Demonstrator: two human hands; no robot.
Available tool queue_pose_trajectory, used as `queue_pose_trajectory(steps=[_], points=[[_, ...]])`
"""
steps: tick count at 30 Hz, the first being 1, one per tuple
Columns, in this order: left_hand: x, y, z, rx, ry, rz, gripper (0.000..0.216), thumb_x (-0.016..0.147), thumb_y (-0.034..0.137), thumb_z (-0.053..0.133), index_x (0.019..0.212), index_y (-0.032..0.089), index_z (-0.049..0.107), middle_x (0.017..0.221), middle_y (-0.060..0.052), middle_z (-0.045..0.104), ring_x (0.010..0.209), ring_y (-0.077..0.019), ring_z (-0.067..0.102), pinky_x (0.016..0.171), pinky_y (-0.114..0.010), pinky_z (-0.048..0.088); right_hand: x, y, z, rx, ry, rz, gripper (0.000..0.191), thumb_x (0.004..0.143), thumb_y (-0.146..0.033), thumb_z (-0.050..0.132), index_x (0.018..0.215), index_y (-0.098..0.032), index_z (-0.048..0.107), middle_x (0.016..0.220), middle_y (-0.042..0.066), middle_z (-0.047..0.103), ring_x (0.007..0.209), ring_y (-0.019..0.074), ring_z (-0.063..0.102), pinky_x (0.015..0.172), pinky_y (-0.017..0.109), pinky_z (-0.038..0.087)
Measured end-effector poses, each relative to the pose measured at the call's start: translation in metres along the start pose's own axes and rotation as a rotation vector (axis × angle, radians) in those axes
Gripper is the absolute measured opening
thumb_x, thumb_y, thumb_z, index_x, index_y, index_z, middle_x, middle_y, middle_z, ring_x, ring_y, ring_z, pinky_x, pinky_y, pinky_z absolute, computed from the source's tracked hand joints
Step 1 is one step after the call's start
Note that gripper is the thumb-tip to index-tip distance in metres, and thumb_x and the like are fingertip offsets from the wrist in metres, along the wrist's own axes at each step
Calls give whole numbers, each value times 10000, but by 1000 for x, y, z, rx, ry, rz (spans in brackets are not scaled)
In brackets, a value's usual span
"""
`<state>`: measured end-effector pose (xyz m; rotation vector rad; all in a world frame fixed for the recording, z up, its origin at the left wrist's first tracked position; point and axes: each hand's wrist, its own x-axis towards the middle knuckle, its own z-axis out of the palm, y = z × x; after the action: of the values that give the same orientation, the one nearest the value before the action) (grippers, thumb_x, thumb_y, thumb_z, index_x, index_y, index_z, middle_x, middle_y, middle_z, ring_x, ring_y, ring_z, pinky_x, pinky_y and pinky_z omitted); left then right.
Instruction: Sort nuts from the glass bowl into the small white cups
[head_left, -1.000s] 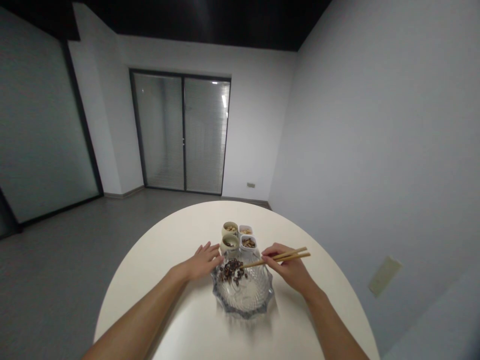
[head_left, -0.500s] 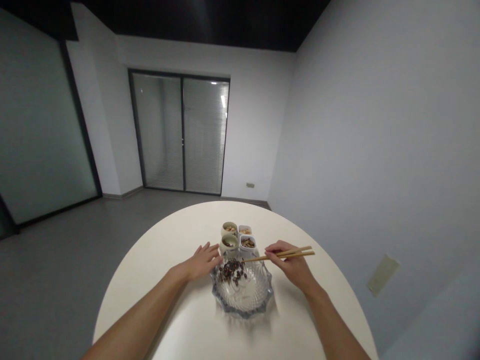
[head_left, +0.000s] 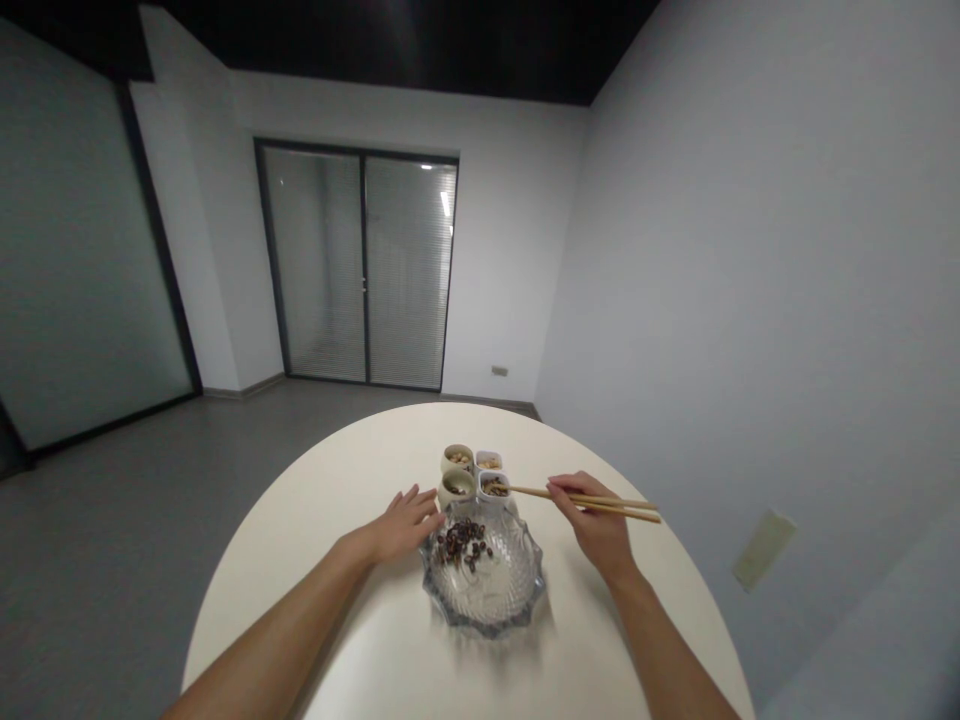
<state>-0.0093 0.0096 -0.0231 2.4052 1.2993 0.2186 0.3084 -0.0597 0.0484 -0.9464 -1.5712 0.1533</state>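
Note:
My right hand (head_left: 596, 525) grips a pair of wooden chopsticks (head_left: 619, 505), whose tips reach over the near white square dish (head_left: 495, 500) holding small brown pieces. Whether the tips pinch anything is too small to tell. With fingers spread, my left hand (head_left: 405, 525) rests at the left rim of a scalloped clear glass bowl (head_left: 517, 585). Dark, shiny bean-like pieces (head_left: 463, 543) lie in the bowl's far left part. Just behind it stands a round pale green cup (head_left: 457, 497) with a few pieces inside.
Another round cup (head_left: 456, 466) with pale pieces and a second white dish (head_left: 489, 458) stand farther back, close together. All rest on a round white table (head_left: 375, 660). A wall (head_left: 750, 300) rises to the right of the table.
My right hand has moved right and slightly away from me. The chopstick tips have gone from over the glass bowl to the near white dish. My left hand has stayed in place.

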Motion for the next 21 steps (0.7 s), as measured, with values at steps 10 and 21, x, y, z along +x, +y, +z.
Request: queue_pose_trajectory(steps=[10,21], points=[[-4,2,-4,-4,-11,-1,591,1034,625,187,1393,282,506,1603,-49,235,1470,-360,66,1151,-580,67,1,3,-3,-122,-65,26,162,877,-388,669,847,-241,727,792,41,708,733,213,648,693,345,532],[1,-4,2,-1,2,6,564,1041,605,198,1439,301,458,1605,-39,231,1468,-364,73,1147,-592,70,0,2,0,6,-58,105,218,838,-425,698,826,-208,708,750,40,706,672,194,660,622,305,548]])
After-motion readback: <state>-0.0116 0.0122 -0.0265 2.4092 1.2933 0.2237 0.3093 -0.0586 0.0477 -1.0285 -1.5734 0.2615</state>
